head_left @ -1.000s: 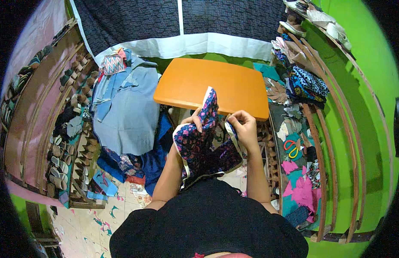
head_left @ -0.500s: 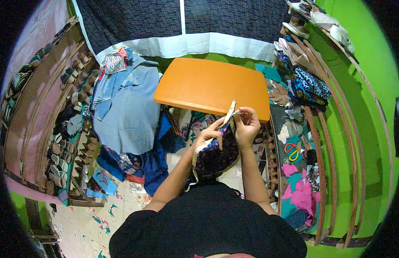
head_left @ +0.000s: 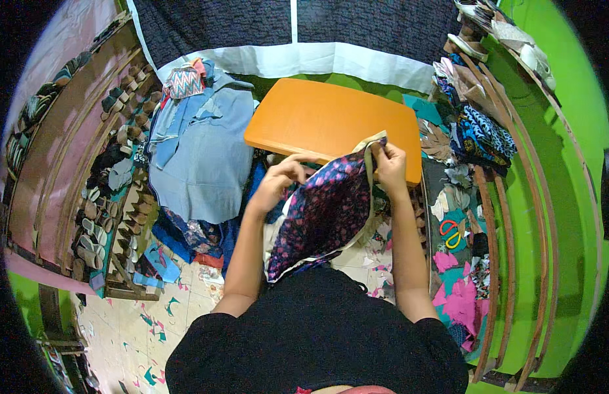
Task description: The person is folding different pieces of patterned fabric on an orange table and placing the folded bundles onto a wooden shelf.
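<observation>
A dark floral cloth piece (head_left: 327, 207) with pink and blue spots and a cream edging strip lies spread over my lap. My right hand (head_left: 391, 169) pinches its upper right corner, where the cream strip stands up above the fingers. Beside the cloth's upper left edge is my left hand (head_left: 278, 187), its fingers bent and apart; whether a fingertip touches the cloth is hard to see. Just beyond both hands stands an orange table (head_left: 330, 121) with a smooth top.
Blue denim pieces (head_left: 202, 157) are heaped at the left, near racks of shoes (head_left: 94, 230). On the right, red-and-yellow-handled scissors (head_left: 451, 234) lie among pink scraps (head_left: 462, 295). Folded patterned fabric (head_left: 485, 134) sits on the right rack. Scraps litter the tiled floor (head_left: 193, 302).
The floral cloth, bunched before, is now opened out flat. My left hand has moved left and away from the strip; my right hand has risen slightly and to the right with the corner.
</observation>
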Available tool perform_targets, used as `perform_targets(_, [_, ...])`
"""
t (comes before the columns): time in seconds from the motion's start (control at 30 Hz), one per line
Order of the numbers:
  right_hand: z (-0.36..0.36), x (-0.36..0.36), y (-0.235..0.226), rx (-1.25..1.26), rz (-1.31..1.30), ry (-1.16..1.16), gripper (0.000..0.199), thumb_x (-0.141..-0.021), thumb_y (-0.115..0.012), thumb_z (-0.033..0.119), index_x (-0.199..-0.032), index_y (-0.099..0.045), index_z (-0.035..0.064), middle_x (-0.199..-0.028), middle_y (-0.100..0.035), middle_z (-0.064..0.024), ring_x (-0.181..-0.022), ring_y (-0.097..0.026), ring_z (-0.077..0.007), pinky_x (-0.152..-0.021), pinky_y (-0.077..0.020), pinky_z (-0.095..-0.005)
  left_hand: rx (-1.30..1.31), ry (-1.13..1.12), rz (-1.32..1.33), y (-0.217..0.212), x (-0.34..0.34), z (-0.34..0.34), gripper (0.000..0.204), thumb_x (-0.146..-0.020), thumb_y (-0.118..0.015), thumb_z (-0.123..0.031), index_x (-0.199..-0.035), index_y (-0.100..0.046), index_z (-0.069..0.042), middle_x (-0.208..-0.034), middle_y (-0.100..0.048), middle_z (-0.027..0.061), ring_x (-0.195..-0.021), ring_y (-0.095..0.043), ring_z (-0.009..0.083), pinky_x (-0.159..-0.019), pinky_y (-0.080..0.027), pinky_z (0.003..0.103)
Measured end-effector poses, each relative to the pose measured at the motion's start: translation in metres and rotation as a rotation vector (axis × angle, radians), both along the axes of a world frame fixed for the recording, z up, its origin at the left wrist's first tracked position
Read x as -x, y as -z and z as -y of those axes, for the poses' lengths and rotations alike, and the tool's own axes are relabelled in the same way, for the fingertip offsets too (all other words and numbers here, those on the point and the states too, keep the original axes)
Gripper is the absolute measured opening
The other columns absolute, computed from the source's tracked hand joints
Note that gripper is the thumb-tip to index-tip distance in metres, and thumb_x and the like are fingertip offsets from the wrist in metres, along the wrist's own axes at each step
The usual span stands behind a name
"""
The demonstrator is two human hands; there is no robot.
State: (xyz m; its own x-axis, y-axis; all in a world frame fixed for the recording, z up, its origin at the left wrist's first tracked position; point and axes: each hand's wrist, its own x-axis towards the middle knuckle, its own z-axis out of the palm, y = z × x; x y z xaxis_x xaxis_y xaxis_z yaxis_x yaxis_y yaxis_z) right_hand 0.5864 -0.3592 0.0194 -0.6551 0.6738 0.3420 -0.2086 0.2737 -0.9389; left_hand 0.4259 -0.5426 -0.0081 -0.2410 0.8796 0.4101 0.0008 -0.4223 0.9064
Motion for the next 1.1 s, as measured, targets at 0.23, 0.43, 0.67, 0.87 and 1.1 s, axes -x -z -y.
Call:
perform_targets(0.23, [-0.01,0.023,-0.012,-0.235,-0.057,0.104,0.019,-0.078,-0.055,0.015,-0.076,-0.058,-0.0031,-0.06,-0.053,0.0007,-0.056,-0.044,-0.0047,-0.05,-0.0366,-0.0214,0.536,-0.216,-0.483,0.077,-0.033,-0.005,0.036,-0.06,-0.057,-0.011,-0.094,-0.054,-0.001,-0.098,-0.055,0.0166,-0.085,-0.055,0.0253,-0.077,-0.041,0.033])
perform_targets(0.43, [-0.07,0.013,-0.012,-0.454,-0.122,0.426,0.023,-0.081,-0.049,0.018,-0.08,-0.055,-0.0035,-0.069,-0.058,-0.0109,-0.063,-0.053,-0.0178,-0.059,-0.0408,-0.0278,0.672,-0.732,-0.624,0.189,0.017,0.017,0.025,-0.057,-0.056,-0.005,-0.082,-0.06,-0.008,-0.075,-0.058,0.0162,-0.073,-0.056,0.0315,-0.065,-0.044,0.037])
perform_targets(0.67, [-0.126,-0.017,0.056,-0.318,0.154,0.438,0.048,-0.084,-0.04,0.04,-0.069,-0.047,-0.004,-0.057,-0.043,-0.0062,-0.053,-0.039,-0.0138,-0.05,-0.034,-0.0283,0.846,-0.528,-0.141,0.099,0.121,0.032,0.009,-0.066,-0.053,0.003,-0.071,-0.059,-0.001,-0.064,-0.058,0.0056,-0.051,-0.054,0.0119,-0.043,-0.044,0.024])
perform_targets(0.87, [-0.1,-0.036,0.042,-0.684,0.287,0.1,0.08,-0.044,-0.064,0.065,-0.094,-0.043,0.0058,-0.069,-0.054,-0.0088,-0.065,-0.055,-0.0252,-0.059,-0.042,-0.0314,0.886,-0.413,-0.545,0.008,0.174,0.031,0.017,-0.064,-0.051,0.005,-0.076,-0.062,0.0,-0.064,-0.058,0.0051,-0.052,-0.053,0.011,-0.047,-0.044,0.023])
perform_targets(1.1, [-0.093,-0.039,0.038,-1.296,0.379,0.044,0.066,-0.048,-0.07,0.042,-0.101,-0.047,0.009,-0.073,-0.056,-0.0129,-0.068,-0.056,-0.0309,-0.057,-0.0432,-0.0381,1.02,-0.837,-0.782,-0.027,0.155,0.004,0.022,-0.064,-0.046,-0.001,-0.081,-0.06,0.003,-0.065,-0.059,0.0151,-0.051,-0.058,0.0202,-0.051,-0.047,0.031])
